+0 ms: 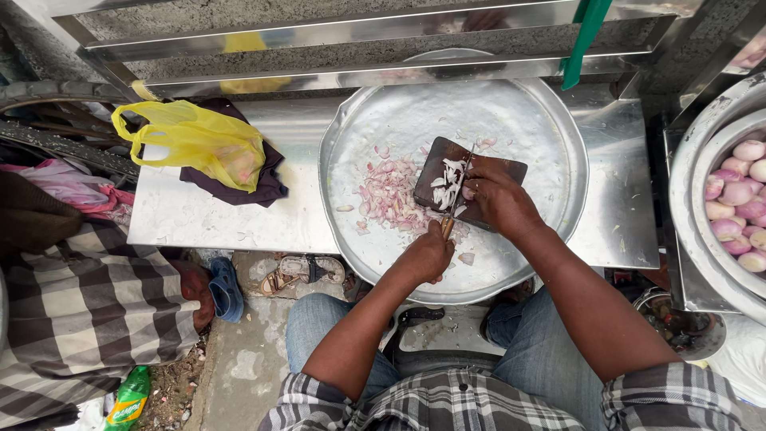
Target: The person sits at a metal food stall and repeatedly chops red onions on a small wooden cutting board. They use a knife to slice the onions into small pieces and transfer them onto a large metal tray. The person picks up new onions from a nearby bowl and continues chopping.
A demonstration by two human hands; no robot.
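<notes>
My left hand (pixel 427 255) is closed around the wooden handle of a knife (pixel 456 195), and the blade lies across a small dark cutting board (pixel 435 164). On the board's right side my right hand (pixel 496 198) presses down on an onion piece, mostly hidden under the fingers. White onion slices (pixel 448 182) lie on the board beside the blade. A heap of chopped pinkish onion (pixel 389 199) sits to the left of the board inside a large round steel tray (pixel 527 120). The tray rests on a steel table (pixel 223 215).
A steel bowl (pixel 692 160) at the right edge holds several peeled onions (pixel 734 199). A yellow plastic bag (pixel 199 140) lies on a dark cloth (pixel 263 187) at the table's left. A person in checked cloth (pixel 80 311), sandals (pixel 307 270) and a green bottle (pixel 128 399) are on the ground.
</notes>
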